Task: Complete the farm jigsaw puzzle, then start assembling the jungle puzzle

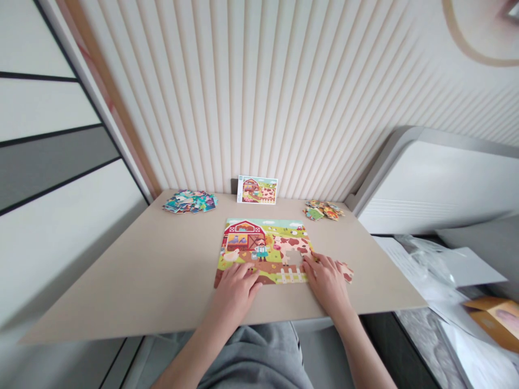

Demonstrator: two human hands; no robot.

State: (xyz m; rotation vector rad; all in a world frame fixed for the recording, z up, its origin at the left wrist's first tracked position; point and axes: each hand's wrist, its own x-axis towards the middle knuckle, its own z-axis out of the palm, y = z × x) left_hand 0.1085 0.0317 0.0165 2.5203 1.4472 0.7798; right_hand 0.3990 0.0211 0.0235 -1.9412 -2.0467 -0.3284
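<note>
a person works at a farm puzzle (243, 270) with both bare hands, the puzzle lying flat at the centre of the frame on a beige table (162, 281). the left hand (234, 287) rests palm down over the puzzle's lower left edge, its fingers spread loosely and released from any grip. the right hand (329, 280) lies over the lower right edge, fingertips beside a gap (293, 258) in the cow, where the tabletop shows through; whether those fingers pinch a piece cannot be told. just beyond that hand, right of centre, lies a loose piece (346, 271) with reddish patches, partly covered by the hand. at upper centre, a card (257, 190) bearing the same barn and cow scene leans by the ribbed wall (259, 97). a blue heap (190, 202) of pieces sits toward the table's far left corner, an orange and green heap (323, 210) toward its far right. at the frame's right edge, papers (466, 270) and an orange box (497, 319) lie beside the table.
</note>
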